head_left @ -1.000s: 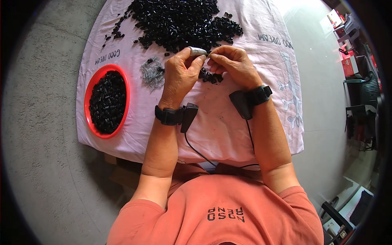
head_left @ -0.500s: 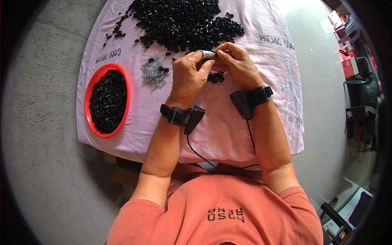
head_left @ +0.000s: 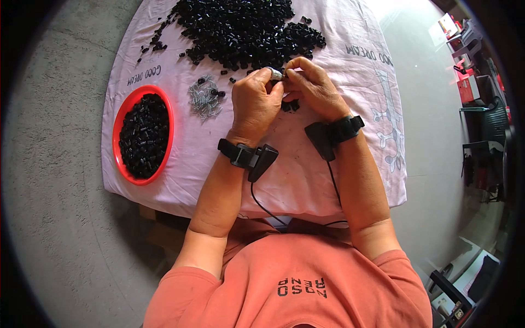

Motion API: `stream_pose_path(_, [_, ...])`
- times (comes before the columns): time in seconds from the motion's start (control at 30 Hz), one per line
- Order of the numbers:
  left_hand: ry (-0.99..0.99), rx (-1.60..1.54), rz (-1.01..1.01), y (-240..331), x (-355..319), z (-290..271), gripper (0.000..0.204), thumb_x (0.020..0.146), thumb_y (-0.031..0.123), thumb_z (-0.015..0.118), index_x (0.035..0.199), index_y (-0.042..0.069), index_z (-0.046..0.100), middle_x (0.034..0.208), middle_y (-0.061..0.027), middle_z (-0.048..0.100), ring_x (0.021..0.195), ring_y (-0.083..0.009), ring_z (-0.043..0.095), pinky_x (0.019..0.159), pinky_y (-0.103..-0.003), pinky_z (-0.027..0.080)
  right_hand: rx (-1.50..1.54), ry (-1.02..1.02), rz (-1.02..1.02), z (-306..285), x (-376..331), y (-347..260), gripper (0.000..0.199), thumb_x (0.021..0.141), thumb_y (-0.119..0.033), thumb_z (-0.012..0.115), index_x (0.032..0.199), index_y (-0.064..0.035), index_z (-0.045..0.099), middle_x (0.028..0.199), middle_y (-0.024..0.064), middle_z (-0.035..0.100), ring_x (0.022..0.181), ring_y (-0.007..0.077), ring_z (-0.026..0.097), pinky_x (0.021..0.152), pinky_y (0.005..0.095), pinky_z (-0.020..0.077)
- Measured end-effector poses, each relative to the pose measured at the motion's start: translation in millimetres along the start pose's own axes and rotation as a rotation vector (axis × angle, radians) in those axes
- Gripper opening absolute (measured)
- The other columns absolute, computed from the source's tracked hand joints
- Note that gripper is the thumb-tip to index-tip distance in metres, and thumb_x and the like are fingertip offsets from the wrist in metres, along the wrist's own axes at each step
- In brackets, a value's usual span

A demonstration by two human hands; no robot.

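Observation:
My left hand (head_left: 255, 104) and my right hand (head_left: 319, 92) meet fingertip to fingertip over the table, just below the large heap of small black plastic pieces (head_left: 235, 33). Both are closed in a pinch on a small black piece (head_left: 284, 74), mostly covered by the fingers. A whitish wrap covers one fingertip of my left hand. Beneath my right hand lie a few more black pieces (head_left: 291, 105). Left of my left hand is a small pile of thin, clear or grey pins (head_left: 204, 99), with a few black pieces on and beside it.
A red oval basin (head_left: 171, 131) full of black pieces stands at the table's left. Pale pink printed cloth (head_left: 295, 180) covers the table. Black straps with boxes and cables circle both wrists. Chairs (head_left: 492, 117) and boxes stand along the far right of the floor.
My hands have drawn slightly closer together, and the right fingers have shifted a little around the pinch. Everything else on the table stays in place.

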State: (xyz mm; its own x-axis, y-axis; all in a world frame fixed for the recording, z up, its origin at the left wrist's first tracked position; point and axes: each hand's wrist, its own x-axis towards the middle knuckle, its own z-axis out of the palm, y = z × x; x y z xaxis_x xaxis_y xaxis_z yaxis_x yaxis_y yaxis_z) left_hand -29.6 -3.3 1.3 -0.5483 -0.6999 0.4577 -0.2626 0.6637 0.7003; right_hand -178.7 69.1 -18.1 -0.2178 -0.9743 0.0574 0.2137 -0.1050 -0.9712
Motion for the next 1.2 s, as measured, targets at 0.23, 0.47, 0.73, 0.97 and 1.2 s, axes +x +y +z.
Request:
stream_pose_path(0.23, [-0.005,0.007,0.058,-0.4,1.9,-3.6,0.006,0.08,0.004,0.068,0.083,0.002,0.063,0.076,-0.0148,0.065,0.068,-0.0335,0.064,0.061,-0.042,0.049,0.025,0.018,0.038,3.4,-2.8,-6.6,0.015,0.104,-0.018,0.052,0.107,-0.0039,0.054,0.09,0.0059,0.064,0.081,0.013,0.069,0.069,0.0277,0.0598])
stream_pose_path(0.47, [0.01,0.02,0.1,-1.4,2.2,-7.2,0.005,0.083,0.006,0.068,0.086,0.003,0.065,0.081,-0.0145,0.065,0.073,-0.0352,0.064,0.064,-0.043,0.051,0.016,0.015,0.089,3.7,-4.2,-13.2,0.018,0.105,-0.024,0.05,0.109,-0.0065,0.053,0.099,0.0097,0.068,0.088,0.0188,0.072,0.07,0.0296,0.0595])
stream_pose_path(0.73, [0.007,0.098,0.114,-6.1,2.7,-3.5,0.006,0.086,0.008,0.066,0.086,0.003,0.062,0.084,-0.0152,0.064,0.078,-0.0366,0.064,0.067,-0.044,0.051,0.021,-0.012,0.066,3.8,-5.0,-12.8,0.016,0.105,-0.022,0.051,0.108,-0.0065,0.053,0.1,0.0104,0.069,0.089,0.0199,0.073,0.067,0.0271,0.0581])
stream_pose_path(0.97, [-0.013,0.106,0.074,-7.2,3.9,-1.9,0.007,0.087,0.007,0.065,0.086,0.002,0.06,0.086,-0.0163,0.064,0.079,-0.0375,0.064,0.069,-0.045,0.051,-0.015,-0.036,0.076,2.8,-4.3,-10.4,0.017,0.105,-0.022,0.051,0.112,-0.0072,0.053,0.102,0.012,0.07,0.09,0.0201,0.072,0.067,0.0264,0.0562])
stream_pose_path(1.2, [-0.006,0.015,0.148,-5.5,3.3,-7.4,0.004,0.085,0.005,0.067,0.088,0.002,0.066,0.082,-0.0142,0.061,0.076,-0.0349,0.063,0.067,-0.043,0.05,0.013,-0.016,0.059,0.9,-3.0,-9.4,0.016,0.105,-0.022,0.051,0.11,-0.0071,0.053,0.101,0.0115,0.07,0.09,0.0201,0.072,0.068,0.0266,0.0571])
